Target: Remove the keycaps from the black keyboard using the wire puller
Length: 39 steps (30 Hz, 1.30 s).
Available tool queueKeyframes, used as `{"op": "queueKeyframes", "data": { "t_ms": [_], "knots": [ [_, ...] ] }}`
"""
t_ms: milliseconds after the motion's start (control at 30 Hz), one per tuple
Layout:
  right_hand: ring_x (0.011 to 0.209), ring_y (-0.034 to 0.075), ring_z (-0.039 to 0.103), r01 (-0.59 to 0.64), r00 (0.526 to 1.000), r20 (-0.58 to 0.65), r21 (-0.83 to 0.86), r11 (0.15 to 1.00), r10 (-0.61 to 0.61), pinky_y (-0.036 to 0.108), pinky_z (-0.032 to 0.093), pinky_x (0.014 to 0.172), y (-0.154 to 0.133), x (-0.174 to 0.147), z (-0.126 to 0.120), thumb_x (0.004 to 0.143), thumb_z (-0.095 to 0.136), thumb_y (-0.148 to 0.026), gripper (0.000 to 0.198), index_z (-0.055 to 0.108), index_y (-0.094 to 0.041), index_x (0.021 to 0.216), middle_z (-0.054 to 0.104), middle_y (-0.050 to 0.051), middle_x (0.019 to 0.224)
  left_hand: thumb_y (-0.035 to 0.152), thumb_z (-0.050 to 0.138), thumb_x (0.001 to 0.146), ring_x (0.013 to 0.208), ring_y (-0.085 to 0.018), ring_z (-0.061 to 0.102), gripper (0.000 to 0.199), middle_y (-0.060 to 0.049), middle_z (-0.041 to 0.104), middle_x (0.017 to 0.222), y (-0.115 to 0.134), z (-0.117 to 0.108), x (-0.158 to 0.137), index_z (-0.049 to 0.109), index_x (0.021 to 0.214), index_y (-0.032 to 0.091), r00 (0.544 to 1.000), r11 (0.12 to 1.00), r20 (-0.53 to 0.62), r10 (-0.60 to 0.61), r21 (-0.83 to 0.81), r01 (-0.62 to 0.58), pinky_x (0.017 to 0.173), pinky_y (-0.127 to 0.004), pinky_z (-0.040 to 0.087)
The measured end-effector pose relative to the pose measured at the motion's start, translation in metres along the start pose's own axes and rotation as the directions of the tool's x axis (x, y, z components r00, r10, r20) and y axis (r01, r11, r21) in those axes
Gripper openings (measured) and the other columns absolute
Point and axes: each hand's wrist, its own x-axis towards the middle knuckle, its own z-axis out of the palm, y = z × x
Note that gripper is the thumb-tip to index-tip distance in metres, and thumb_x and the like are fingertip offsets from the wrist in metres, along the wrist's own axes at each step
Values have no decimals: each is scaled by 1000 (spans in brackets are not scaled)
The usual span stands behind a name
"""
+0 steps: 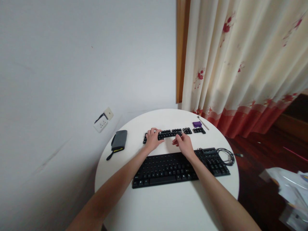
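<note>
On the round white table [156, 205], black keyboard [166, 168] up front, pale key markings too small to read! Just beyond, left hand [152, 140] spreads loosely at the loose keycaps [166, 134]; right hand [185, 145] curls beside them, grip impossible to tell.

From the head, forward and down over the round table [154, 205]
</note>
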Motion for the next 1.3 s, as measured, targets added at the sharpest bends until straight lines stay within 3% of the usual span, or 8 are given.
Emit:
{"op": "queueKeyframes", "data": {
  "t_ms": [233,400,600,767,967,1133,1300],
  "knots": [
    [58,18,68,-6,1000,3,-4,1000,6,25,50,52,-2,-1,0,87,51,-42,27,55,-18,77,72,7,70,37,82,69,115,-30,43,59,-6,47,129,3,-5,-2,56,122,32,1000,1000,5,-18,-7,18,94,-42,36],
    [58,17,65,47,999,-15,-60,997,-48,25,49,51,-2,1,-2,85,53,-42,28,57,-18,72,68,6,66,33,79,73,114,-30,47,54,-6,52,127,2,-25,-8,58,123,30,999,997,-27,18,-78,-20,94,-43,40],
    [58,18,62,94,995,-6,-111,989,-95,26,48,51,-3,-1,-1,83,56,-45,29,59,-17,76,65,4,63,21,63,84,90,-21,62,11,-4,67,94,9,-50,-39,68,94,20,983,965,116,142,-239,-111,84,-33,47],
    [58,17,61,161,987,21,-168,973,-159,27,48,55,-5,-3,-2,83,56,-39,22,58,-19,74,65,3,64,26,59,87,76,-19,63,14,-2,70,81,27,-55,-71,71,82,21,925,933,301,233,-336,-126,71,-29,45],
    [57,16,60,183,982,78,-212,960,-170,26,46,56,-24,-8,-3,86,55,-39,28,59,-18,67,64,3,61,29,58,88,73,-17,61,19,-2,70,80,32,-57,-74,73,83,19,895,870,311,319,-470,-147,68,-26,43],
    [57,16,58,246,960,193,-235,940,-203,25,45,56,-49,-15,-7,91,50,-41,34,59,-19,66,63,2,61,31,59,88,69,-15,58,18,-1,68,78,29,-62,-73,73,83,20,862,828,317,395,-530,-184,67,-25,42],
    [58,15,53,342,833,526,-239,909,-175,24,41,57,-49,-26,-17,92,50,-37,35,57,-19,63,59,0,59,26,60,87,71,-15,58,15,0,67,77,24,-64,-73,74,83,21,847,819,325,421,-538,-201,67,-25,42]
  ]
}}
